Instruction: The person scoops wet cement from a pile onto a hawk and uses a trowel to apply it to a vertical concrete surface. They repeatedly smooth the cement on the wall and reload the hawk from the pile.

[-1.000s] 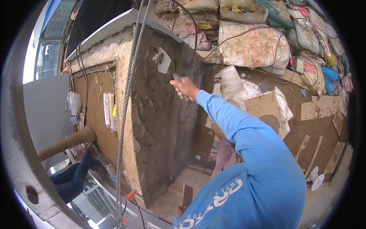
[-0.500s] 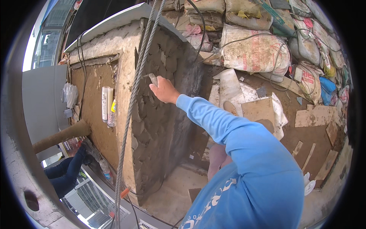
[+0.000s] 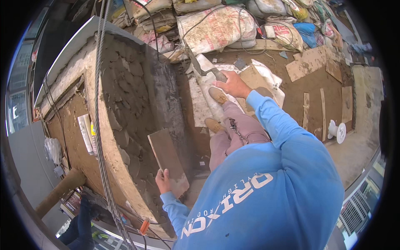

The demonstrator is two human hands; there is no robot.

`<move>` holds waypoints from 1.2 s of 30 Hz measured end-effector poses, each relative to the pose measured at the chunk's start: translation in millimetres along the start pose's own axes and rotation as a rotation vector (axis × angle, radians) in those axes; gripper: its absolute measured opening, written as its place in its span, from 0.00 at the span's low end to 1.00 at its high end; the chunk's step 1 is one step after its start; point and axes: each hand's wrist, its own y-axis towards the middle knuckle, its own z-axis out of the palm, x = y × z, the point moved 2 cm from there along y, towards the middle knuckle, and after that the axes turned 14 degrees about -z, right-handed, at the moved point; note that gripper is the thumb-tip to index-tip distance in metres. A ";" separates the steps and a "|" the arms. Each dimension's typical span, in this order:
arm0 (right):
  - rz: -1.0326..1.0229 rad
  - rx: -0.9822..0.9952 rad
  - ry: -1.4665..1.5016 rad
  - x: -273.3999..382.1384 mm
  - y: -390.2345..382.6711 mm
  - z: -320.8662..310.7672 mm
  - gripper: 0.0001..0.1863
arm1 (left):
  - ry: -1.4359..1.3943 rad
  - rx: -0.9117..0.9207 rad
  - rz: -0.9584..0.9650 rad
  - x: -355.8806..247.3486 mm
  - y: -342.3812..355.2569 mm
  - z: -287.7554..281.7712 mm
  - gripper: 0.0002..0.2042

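My right hand is closed around the handle of a trowel. Its narrow blade points up and to the left, away from the wall and above the littered floor. Lower down, my left hand grips the near edge of a flat rectangular board, which is tilted close to the wall's face. Rough, wet-looking grey mortar covers that face in ragged ridges. Farther along, the adjoining surface looks smoother and darker.
A steel rope hangs in front of the wall's left edge. Stacked dirty sacks with cables line the back. Wooden offcuts and a white spool lie right. Another person's legs show lower left, below white tubes.
My right hand has drawn back from the wall to the right, bringing the trowel's blade into sight. My left hand and its board have come into view. The view has swung right.
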 end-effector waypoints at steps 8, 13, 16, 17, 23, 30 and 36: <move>0.404 -0.583 -0.428 -35.2 -239.7 -118.8 0.27 | -0.325 0.525 0.221 -163.7 52.5 75.4 0.21; 0.942 -0.423 -0.566 -140.0 -380.8 -129.3 0.22 | -0.532 0.811 0.101 -188.9 61.5 183.3 0.29; 1.237 -0.334 -0.496 -240.2 -470.8 -94.7 0.21 | -0.629 0.880 -0.016 -185.2 69.2 259.3 0.30; 1.283 -0.282 -0.520 -263.7 -484.4 -86.1 0.22 | -0.664 0.882 -0.053 -181.1 77.6 288.8 0.30; 1.307 0.054 -0.727 -450.3 -561.9 -36.8 0.16 | -0.745 0.790 -0.165 -125.3 137.4 444.8 0.26; 1.234 0.083 -0.897 -628.4 -607.3 -44.0 0.10 | -0.782 1.075 -0.240 -29.7 209.9 547.1 0.30; 1.307 -0.068 -0.703 -680.5 -621.7 74.6 0.10 | -0.773 1.126 -0.249 13.9 225.6 596.2 0.30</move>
